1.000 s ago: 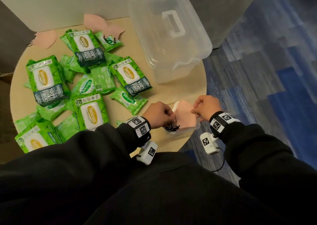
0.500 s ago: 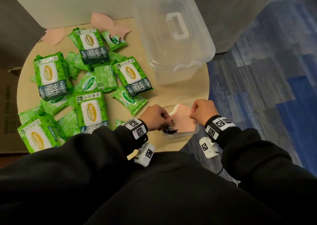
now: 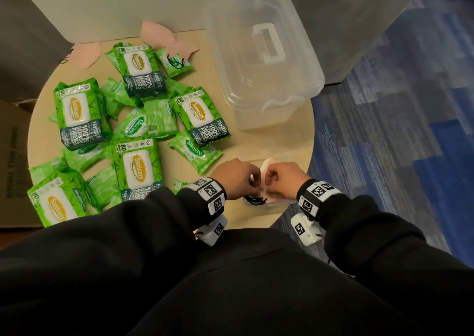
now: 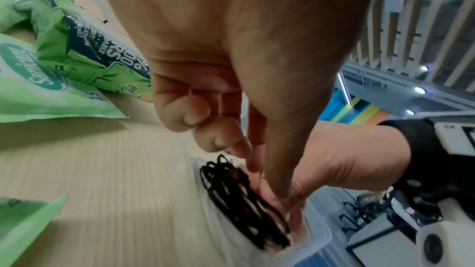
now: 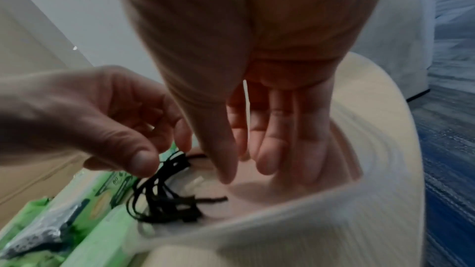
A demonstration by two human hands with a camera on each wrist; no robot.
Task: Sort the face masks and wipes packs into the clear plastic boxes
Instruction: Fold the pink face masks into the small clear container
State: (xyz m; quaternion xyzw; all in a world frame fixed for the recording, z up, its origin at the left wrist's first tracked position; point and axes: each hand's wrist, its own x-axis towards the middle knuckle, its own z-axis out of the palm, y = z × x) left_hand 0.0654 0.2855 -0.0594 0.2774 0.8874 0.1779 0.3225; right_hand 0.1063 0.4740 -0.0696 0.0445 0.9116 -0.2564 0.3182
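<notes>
A stack of pink face masks (image 5: 257, 190) lies in a small clear box (image 5: 257, 230) at the table's near edge. Their black ear loops (image 3: 256, 200) bunch at the box's left end. My left hand (image 3: 246, 181) has curled fingers and pinches the ear loops (image 5: 167, 196) from above. My right hand (image 3: 272, 180) presses straight fingers (image 5: 270, 149) down on the masks. In the head view only a corner of the pink masks (image 3: 266, 165) shows between the hands. Several green wipes packs (image 3: 138, 163) lie across the table's left half.
A large clear box with its lid on (image 3: 264, 53) stands at the table's (image 3: 256, 143) back right. Loose pink masks (image 3: 87, 54) lie at the back left beside a white wall. A cardboard box (image 3: 12, 156) stands left of the table. Blue carpet lies on the right.
Both hands have drawn closer together over the small box and pushed the pink masks lower, so less of the masks shows between them.
</notes>
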